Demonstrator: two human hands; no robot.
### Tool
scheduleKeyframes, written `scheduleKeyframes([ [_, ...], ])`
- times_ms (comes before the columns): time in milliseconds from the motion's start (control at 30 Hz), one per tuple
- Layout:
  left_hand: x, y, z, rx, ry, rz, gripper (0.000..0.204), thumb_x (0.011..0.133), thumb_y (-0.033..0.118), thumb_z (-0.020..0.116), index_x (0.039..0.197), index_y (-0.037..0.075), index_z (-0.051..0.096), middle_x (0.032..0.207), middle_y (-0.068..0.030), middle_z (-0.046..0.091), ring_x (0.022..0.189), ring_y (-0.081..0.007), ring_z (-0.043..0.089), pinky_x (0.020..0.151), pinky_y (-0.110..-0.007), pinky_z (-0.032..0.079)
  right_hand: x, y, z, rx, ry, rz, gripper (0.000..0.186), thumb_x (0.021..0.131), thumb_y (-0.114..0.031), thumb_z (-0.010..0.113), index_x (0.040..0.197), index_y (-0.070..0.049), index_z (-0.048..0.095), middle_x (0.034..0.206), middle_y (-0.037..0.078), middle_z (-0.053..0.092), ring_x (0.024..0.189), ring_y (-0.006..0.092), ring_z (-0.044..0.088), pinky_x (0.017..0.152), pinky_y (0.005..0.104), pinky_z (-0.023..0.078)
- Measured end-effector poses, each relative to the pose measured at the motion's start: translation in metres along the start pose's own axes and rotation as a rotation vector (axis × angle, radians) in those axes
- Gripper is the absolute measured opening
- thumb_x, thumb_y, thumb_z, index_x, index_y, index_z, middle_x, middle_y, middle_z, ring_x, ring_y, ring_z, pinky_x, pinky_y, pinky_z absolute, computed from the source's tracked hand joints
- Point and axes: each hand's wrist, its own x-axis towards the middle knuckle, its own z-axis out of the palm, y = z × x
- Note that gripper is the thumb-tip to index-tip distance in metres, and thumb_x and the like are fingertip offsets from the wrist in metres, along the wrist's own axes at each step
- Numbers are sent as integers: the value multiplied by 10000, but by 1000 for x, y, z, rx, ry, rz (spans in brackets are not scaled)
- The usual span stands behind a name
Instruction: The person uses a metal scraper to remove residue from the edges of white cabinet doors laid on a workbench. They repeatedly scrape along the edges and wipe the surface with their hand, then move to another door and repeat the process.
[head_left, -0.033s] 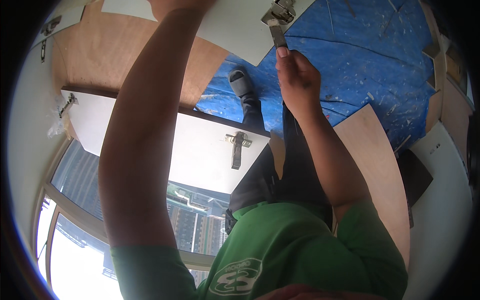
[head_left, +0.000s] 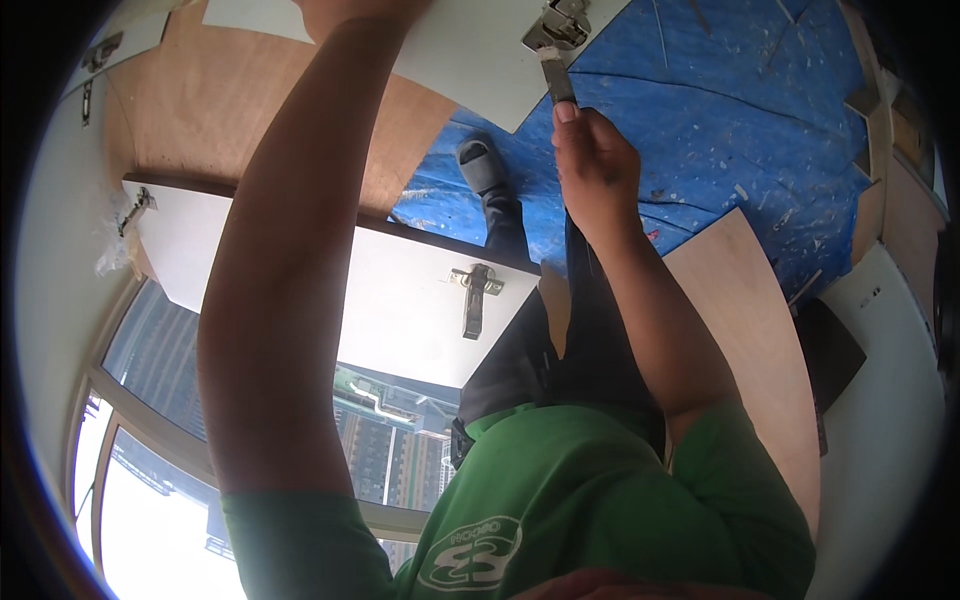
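My right hand (head_left: 597,165) is closed round a narrow flat tool (head_left: 560,85) with a dark blade and a whitish tip, its thumb lying along it. That tip is just below a metal cabinet hinge (head_left: 560,25) on the corner of a white panel (head_left: 490,80); whether they touch I cannot tell. At the top edge, my left hand (head_left: 345,8) is over or beside the same panel, mostly cut off, with its fingers out of sight. A second white panel (head_left: 400,320) with a dark edge lies below, carrying another hinge (head_left: 475,298).
A blue sheet (head_left: 700,150) flecked with debris covers the floor, where my slippered foot (head_left: 482,165) stands. Brown board (head_left: 200,110) is at the upper left, a curved pale board (head_left: 755,330) at the right. A window (head_left: 150,350) is at the lower left.
My right hand has drawn back slightly toward me, and the tool's tip is a little farther from the hinge. My left arm looks the same.
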Motion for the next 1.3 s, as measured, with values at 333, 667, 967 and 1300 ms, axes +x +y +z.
scheduleKeyframes([
  [333, 3, 8, 0, -11, -16, 1, 696, 1062, 514, 392, 1593, 65, 352, 1685, -140, 295, 1579, -299, 214, 1304, -468, 136, 14, 11, -14, -52, 124, -191, 437, 1064, -370, 609, 799, -23, 614, 601, 0, 484, 562, 78, 435, 532, 289, 377],
  [667, 5, 3, -4, 8, -6, 5, 693, 1065, 510, 399, 1590, 60, 355, 1682, -149, 297, 1575, -306, 222, 1303, -474, 138, 5, 19, -14, -121, 26, -201, 435, 1064, -392, 609, 840, -21, 646, 662, -7, 522, 624, 69, 458, 578, 271, 398],
  [967, 4, 6, -3, 9, -6, -3, 697, 1069, 507, 389, 1593, 50, 342, 1679, -155, 298, 1580, -302, 211, 1304, -474, 136, 0, -1, -13, -136, -1, -38, 431, 1064, -385, 609, 845, -17, 655, 680, -7, 547, 631, 70, 464, 584, 272, 397],
  [1300, 5, 3, 0, 24, 11, 8, 691, 1066, 513, 386, 1588, 60, 356, 1678, -147, 306, 1577, -300, 221, 1302, -474, 137, 8, 8, -14, -112, 74, -202, 453, 1063, -371, 610, 776, -21, 605, 581, 16, 473, 560, 80, 402, 524, 299, 364],
])
